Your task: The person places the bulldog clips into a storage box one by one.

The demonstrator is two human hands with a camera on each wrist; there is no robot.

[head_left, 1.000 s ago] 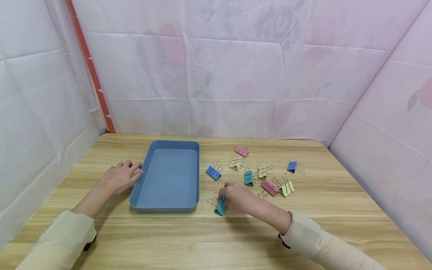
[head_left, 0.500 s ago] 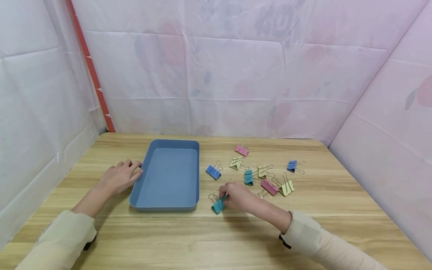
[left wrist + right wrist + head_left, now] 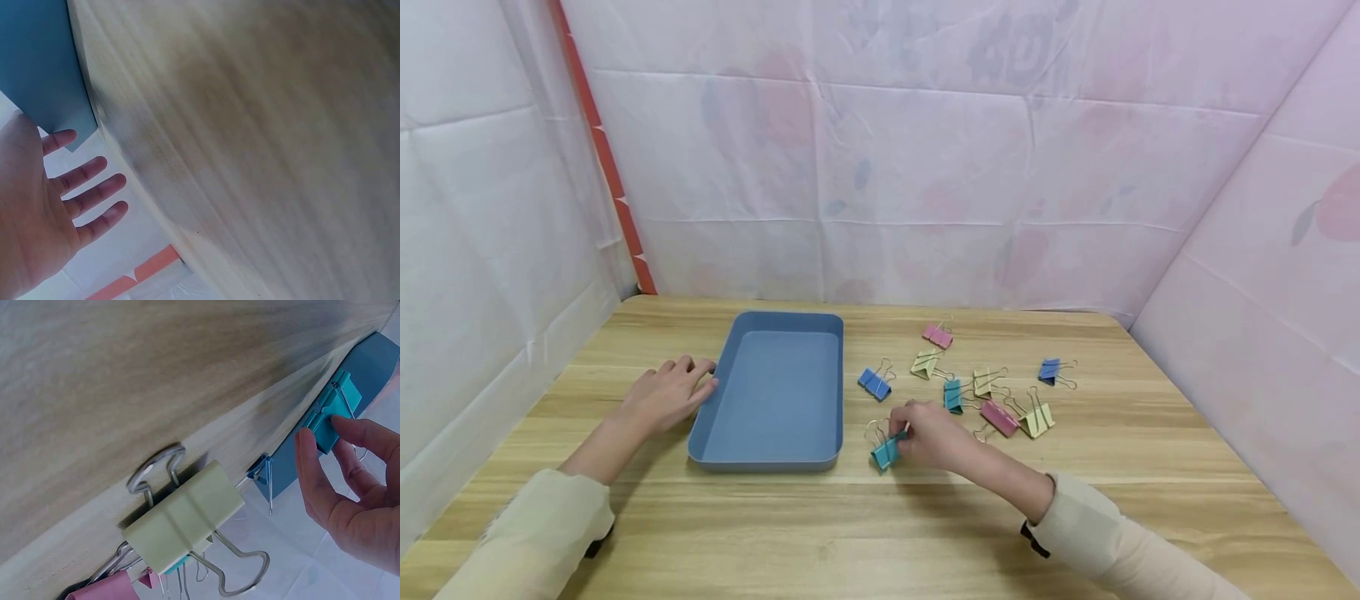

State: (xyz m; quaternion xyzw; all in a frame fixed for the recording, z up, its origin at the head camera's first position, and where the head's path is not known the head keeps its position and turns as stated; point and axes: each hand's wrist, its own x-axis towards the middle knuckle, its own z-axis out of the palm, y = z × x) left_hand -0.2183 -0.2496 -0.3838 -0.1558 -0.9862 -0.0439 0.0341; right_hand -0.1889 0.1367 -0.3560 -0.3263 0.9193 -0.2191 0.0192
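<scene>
My right hand [image 3: 934,435] pinches one end of a teal binder clip [image 3: 885,452] between thumb and fingers, near the tray's front right corner. In the right wrist view, the thumb presses on the teal clip's body [image 3: 336,412], and its wire handles stick out. My left hand [image 3: 666,392] is at the left side of the blue-grey tray [image 3: 775,408], its thumb and index finger by the rim. Spread, fairly straight fingers show on that hand in the left wrist view. A blue binder clip [image 3: 875,384] lies just behind the pinched one.
Several clips lie right of the tray: pink [image 3: 937,336], pale yellow [image 3: 923,364], teal [image 3: 953,396], dark pink [image 3: 1000,417], yellow [image 3: 1037,420] and a far blue one [image 3: 1051,371]. Printed white cloth [image 3: 925,167] walls the table's back and sides.
The teal clip has shifted slightly left and away from me, turning a little in my right hand's grip. My left hand and the tray stay put.
</scene>
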